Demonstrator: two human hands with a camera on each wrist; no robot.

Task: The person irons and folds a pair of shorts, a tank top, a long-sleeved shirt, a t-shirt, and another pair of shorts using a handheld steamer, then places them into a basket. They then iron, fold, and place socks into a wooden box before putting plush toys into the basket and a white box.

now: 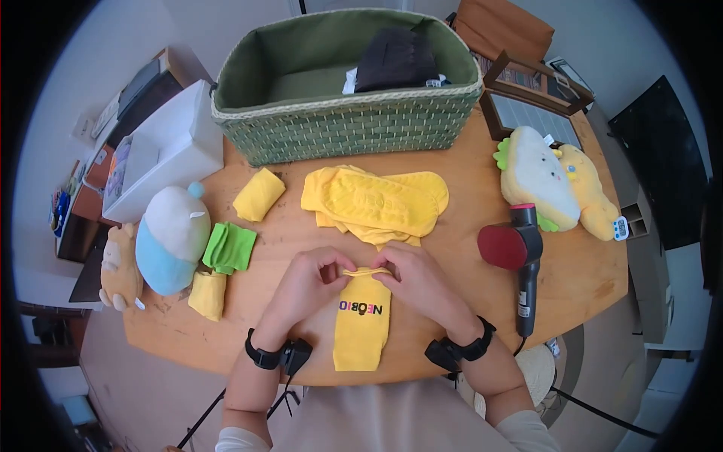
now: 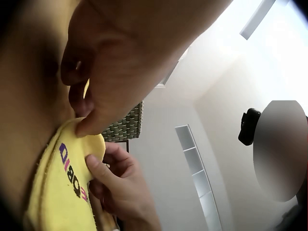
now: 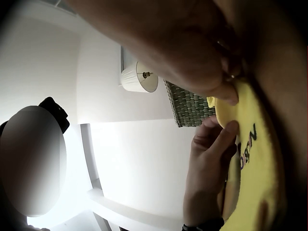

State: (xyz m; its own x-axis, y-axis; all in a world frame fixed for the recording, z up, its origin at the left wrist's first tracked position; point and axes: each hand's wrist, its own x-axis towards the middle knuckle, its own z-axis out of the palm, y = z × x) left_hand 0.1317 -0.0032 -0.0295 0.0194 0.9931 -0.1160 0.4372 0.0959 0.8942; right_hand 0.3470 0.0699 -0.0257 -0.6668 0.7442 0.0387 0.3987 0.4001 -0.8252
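A yellow sock (image 1: 361, 331) with NEOBIO lettering lies lengthwise on the table in front of the person. My left hand (image 1: 312, 282) pinches the left side of its far end between thumb and fingers. On the right side of that same end, my right hand (image 1: 416, 277) pinches the fabric, and the edge there looks folded over. The left wrist view shows the lettered sock (image 2: 67, 178) with both thumbs on its end. Just beyond the hands lies a pile of yellow socks (image 1: 376, 200).
Folded yellow bundles (image 1: 259, 194) and a green bundle (image 1: 230, 248) lie at left, beside plush toys (image 1: 173, 241). A green woven basket (image 1: 346, 124) holding dark cloth (image 1: 397, 60) stands at the back. On the right are a hair dryer (image 1: 520, 256) and more plush toys (image 1: 538, 177).
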